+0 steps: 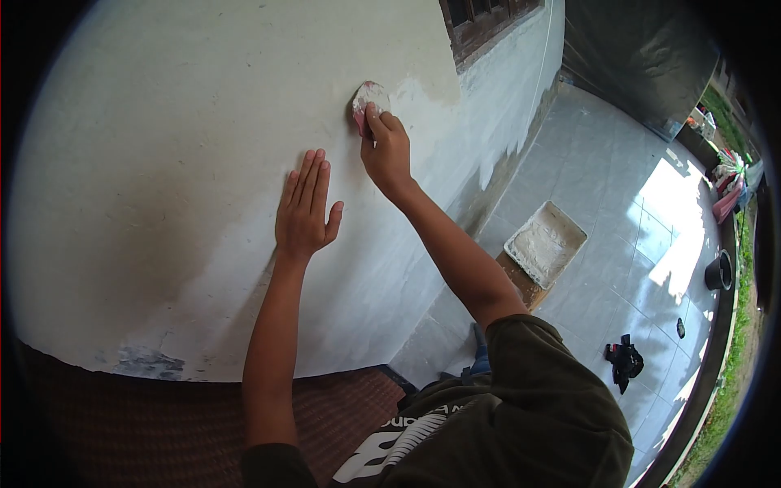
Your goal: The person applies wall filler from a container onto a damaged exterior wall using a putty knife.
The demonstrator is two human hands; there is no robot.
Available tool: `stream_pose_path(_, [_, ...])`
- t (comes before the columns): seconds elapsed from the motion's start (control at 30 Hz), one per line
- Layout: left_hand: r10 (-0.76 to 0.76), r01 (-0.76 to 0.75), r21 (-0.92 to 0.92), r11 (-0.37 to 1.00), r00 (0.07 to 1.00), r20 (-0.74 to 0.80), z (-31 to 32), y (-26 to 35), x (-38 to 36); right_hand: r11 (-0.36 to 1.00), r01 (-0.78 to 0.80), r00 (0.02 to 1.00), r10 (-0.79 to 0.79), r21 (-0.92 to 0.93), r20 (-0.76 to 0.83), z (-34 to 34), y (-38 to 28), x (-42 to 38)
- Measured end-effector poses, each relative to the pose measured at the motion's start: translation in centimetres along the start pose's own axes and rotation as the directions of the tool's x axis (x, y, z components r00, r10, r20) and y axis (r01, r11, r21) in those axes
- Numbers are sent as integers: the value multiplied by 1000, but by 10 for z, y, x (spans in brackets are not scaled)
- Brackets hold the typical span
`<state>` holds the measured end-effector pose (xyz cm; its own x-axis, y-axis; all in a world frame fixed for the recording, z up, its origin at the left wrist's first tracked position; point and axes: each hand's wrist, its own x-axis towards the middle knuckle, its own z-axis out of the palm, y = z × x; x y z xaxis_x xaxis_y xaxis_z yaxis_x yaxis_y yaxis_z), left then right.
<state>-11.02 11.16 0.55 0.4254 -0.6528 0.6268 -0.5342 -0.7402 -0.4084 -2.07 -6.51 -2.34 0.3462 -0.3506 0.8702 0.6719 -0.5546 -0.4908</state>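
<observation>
My left hand [303,207] lies flat against the pale wall [203,98], fingers pointing up and thumb apart, holding nothing. Higher and to the right, my right hand [386,153] grips a putty scraper [371,98]. White paste coats much of its blade, and some red shows along its left edge. The scraper is at the wall's surface; whether its whole edge touches cannot be seen. Brighter white patches of paste [423,89] mark the wall right of the scraper. A white tray [547,244] with paste inside sits below on the right.
The tray rests on a brown box-like support [521,281] on the grey tiled floor [569,163]. A brown-framed window [488,28] is at upper right. Farther right are a dark bucket [718,271] and a black bundle [624,362]. A brown woven surface [163,423] lies at lower left.
</observation>
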Motion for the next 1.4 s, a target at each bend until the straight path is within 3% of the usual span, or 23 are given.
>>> stream_pose_path(0.1, [-6, 6, -12, 1000, 1000, -11, -1, 0, 1, 995, -37, 987, 22, 92, 160, -20, -25, -46])
stream_pose_path(0.2, [3, -3, -13, 1000, 1000, -7, 0, 1, 1, 947, -225, 941, 150, 228, 304, -50, -39, -50])
stream_pose_path(0.33, [-3, 3, -24, 1000, 1000, 18, -3, 2, 1, 977, -65, 997, 74, 203, -36, -42, -26, 10])
stream_pose_path(0.43, [1, -1, -11, 1000, 1000, 15, -2, 1, 1, 998, -15, 997, 20, 69, -76, -18, 0, 34])
stream_pose_path(0.5, [5, -5, -4, 1000, 1000, 11, -1, 1, 1, 998, 21, 999, -23, -62, -28, 0, 8, 28])
stream_pose_path(0.73, [1, -1, -29, 1000, 1000, -7, -1, 1, 1, 990, -117, 981, 103, 77, 163, -34, -44, -49])
stream_pose_path(0.8, [0, -1, -7, 1000, 1000, -25, 0, 1, 0, 875, -382, 909, 299, 297, 290, -55, -52, -39])
stream_pose_path(0.93, [-7, 7, -14, 1000, 1000, -14, 0, 1, 1, 953, -190, 980, 198, 234, -9, -46, -30, 19])
stream_pose_path(1.07, [11, -11, -3, 1000, 1000, -10, 0, 1, 1, 982, -167, 986, 168, 93, -2, -16, -3, 36])
stream_pose_path(1.13, [5, -5, -3, 1000, 1000, 0, 0, 0, 0, 999, -46, 999, 46, -9, 19, 1, -5, 27])
stream_pose_path(1.17, [6, -7, -13, 1000, 1000, -11, 0, 0, 0, 1000, 3, 999, -2, 11, -46, 7, -10, 15])
stream_pose_path(1.23, [7, -8, -27, 1000, 1000, -23, 1, 0, 0, 996, -67, 997, 65, 65, 31, -2, -33, -13])
stream_pose_path(1.33, [11, -15, -68, 998, 998, -64, 2, -1, 0, 939, -187, 969, 128, 288, 211, -42, -63, -53])
stream_pose_path(1.4, [1, -5, -60, 998, 998, -69, 2, 0, -1, 887, -311, 943, 242, 342, 230, -62, -70, -52])
